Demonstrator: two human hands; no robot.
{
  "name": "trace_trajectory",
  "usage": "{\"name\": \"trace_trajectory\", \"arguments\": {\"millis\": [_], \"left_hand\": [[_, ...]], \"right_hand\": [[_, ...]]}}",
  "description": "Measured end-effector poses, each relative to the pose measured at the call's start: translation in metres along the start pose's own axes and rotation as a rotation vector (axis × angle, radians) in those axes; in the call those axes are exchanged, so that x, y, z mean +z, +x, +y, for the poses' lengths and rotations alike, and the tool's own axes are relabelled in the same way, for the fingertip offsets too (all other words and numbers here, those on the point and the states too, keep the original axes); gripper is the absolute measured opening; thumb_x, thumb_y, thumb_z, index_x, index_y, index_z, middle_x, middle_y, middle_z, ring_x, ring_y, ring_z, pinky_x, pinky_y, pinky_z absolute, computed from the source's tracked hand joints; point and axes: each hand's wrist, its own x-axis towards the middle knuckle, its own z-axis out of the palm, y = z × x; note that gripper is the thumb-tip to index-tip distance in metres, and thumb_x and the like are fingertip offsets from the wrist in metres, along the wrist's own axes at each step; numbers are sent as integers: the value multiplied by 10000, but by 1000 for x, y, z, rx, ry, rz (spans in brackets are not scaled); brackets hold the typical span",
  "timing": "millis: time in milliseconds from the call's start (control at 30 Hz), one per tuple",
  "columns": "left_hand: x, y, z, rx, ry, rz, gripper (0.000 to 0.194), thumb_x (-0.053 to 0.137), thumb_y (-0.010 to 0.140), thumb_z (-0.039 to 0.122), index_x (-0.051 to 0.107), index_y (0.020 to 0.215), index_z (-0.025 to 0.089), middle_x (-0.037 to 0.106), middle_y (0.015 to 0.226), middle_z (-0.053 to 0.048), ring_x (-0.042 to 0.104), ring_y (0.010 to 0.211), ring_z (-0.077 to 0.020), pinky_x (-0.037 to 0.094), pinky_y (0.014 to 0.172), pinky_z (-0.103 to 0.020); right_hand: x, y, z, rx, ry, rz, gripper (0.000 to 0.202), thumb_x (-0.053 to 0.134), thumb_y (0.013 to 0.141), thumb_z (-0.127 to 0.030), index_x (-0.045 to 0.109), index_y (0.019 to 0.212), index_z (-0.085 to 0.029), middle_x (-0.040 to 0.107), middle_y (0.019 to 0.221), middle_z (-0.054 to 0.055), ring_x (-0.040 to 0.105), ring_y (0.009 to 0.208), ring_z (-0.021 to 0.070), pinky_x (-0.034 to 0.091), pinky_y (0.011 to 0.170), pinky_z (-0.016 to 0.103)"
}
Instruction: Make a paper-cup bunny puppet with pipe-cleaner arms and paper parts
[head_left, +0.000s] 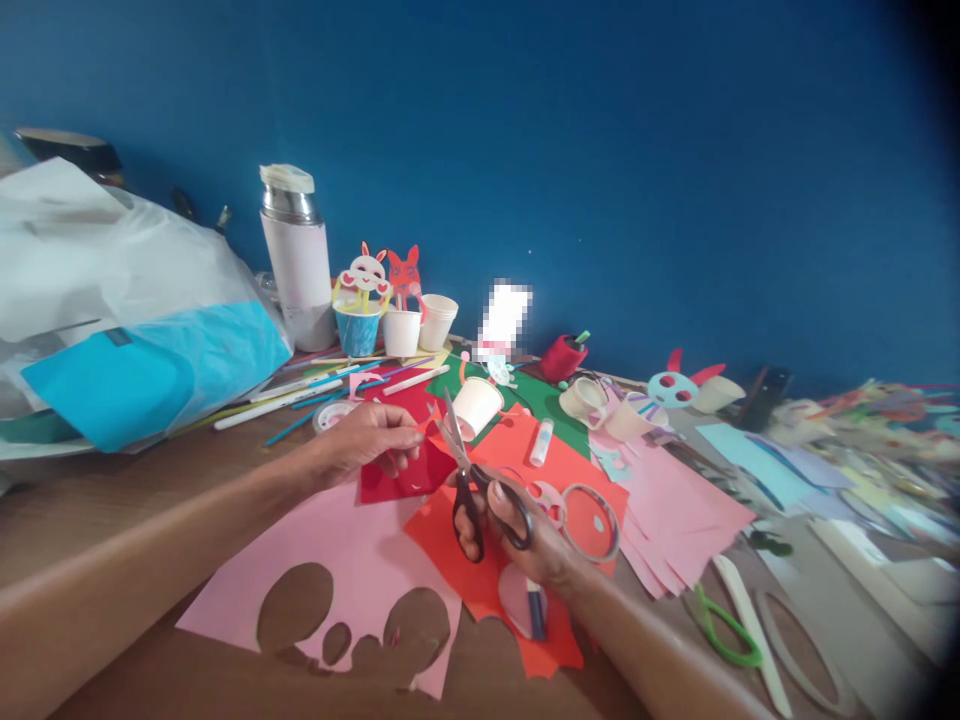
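"What are the hands doing?"

"The right hand (pixel 540 545) grips black-handled scissors (pixel 464 466), blades parted and aimed up and away. The left hand (pixel 375 438), just left of the blades, has its fingers curled together over dark red paper (pixel 409 480); I can't tell whether they pinch it."

"How far along does it look?"

"Well under way, I'd judge. Beyond the left grip, a rabbit-faced cut-out (pixel 365 270) and a red animal cut-out (pixel 405 270) stand at paper cups, seemingly finished. Nearer than the grips, a pink sheet (pixel 352 550) has rounded holes cut out of it."

"And what's left?"

"The dark red paper looks only partly worked, and pink sheets (pixel 697 515) fan out to the right of the scissors. A glue stick (pixel 541 442) lies just beyond the right grip."

"The surface and the room?"

"A brown table (pixel 97 490), crowded around both hands. Far left of the left grip bulges a plastic bag (pixel 187 250); a flask (pixel 298 265) stands beyond that hand. Behind everything rises a plain blue wall (pixel 450 120)."
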Motion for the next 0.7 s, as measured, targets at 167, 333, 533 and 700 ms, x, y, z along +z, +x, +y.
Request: {"name": "trace_trajectory", "arguments": {"millis": [167, 333, 533, 700], "left_hand": [[1, -2, 3, -12, 9, -2, 158, 620, 629, 256, 513, 581, 151, 593, 549, 13, 524, 457, -93, 423, 474, -220], [1, -2, 2, -15, 27, -60, 115, 609, 637, 230, 536, 608, 146, 600, 569, 7, 521, 474, -90, 421, 483, -211], [-3, -3, 1, -18, 53, -112, 117, 610, 653, 236, 563, 611, 138, 598, 570, 2, 522, 474, -86, 402, 482, -200], [-5, -5, 3, -40, 50, -115, 137, 622, 659, 256, 565, 626, 136, 601, 582, -3, 521, 475, -88, 404, 487, -208]], "right_hand": [[3, -2, -18, 84, -178, -33, 499, 572, 725, -541, 483, 1016, -146, 515, 633, -20, 499, 504, 85, 403, 500, 233], [6, -2, -22, 171, -233, 12, 489, 624, 675, -524, 510, 977, -157, 515, 590, -47, 498, 459, 71, 398, 452, 204], [4, -1, -18, 196, -255, 62, 469, 672, 643, -447, 530, 984, -158, 527, 573, -57, 504, 425, 60, 426, 411, 186], [7, -1, -18, 214, -268, 115, 407, 690, 636, -353, 534, 960, -163, 519, 563, -69, 513, 423, 57, 427, 390, 167]]}}
